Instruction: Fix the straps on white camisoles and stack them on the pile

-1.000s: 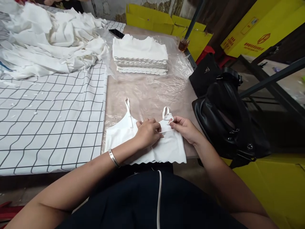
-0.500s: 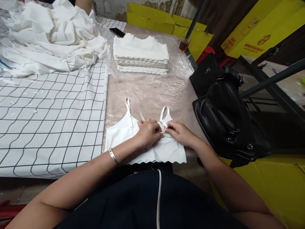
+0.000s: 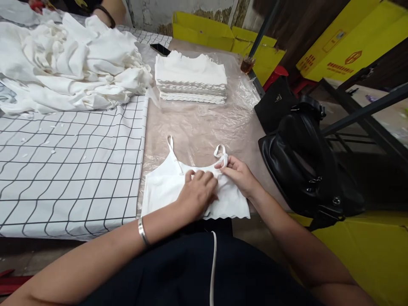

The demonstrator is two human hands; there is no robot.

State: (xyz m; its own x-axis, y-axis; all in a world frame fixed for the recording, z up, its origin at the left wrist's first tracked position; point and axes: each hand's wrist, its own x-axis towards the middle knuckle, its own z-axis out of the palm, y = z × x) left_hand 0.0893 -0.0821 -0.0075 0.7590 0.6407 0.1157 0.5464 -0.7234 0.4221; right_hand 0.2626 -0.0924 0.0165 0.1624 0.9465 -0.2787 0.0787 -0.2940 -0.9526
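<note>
A white camisole top (image 3: 162, 185) with thin straps and a scalloped hem lies flat on the table in front of me. My right hand (image 3: 237, 172) pinches its right shoulder strap (image 3: 220, 151) between thumb and fingers, close to where the strap meets the neckline. Across the middle of the camisole rests my left hand (image 3: 198, 191), palm down, its fingers bent and a little apart on the cloth. The left strap (image 3: 171, 144) lies loose, pointing away from me, with its small slider showing.
Behind the camisole is a stack of folded white garments (image 3: 191, 80) on clear plastic. A heap of white cloth (image 3: 73, 68) covers the far left, near another person's arm (image 3: 111, 10). Black bags (image 3: 306, 157) stand at right. A glass of brown drink (image 3: 247, 64) is at the back edge.
My left hand has let go at the strap's base and drawn back toward me and slightly left onto the cloth. My right hand keeps the strap, lifted slightly. The neckline now shows.
</note>
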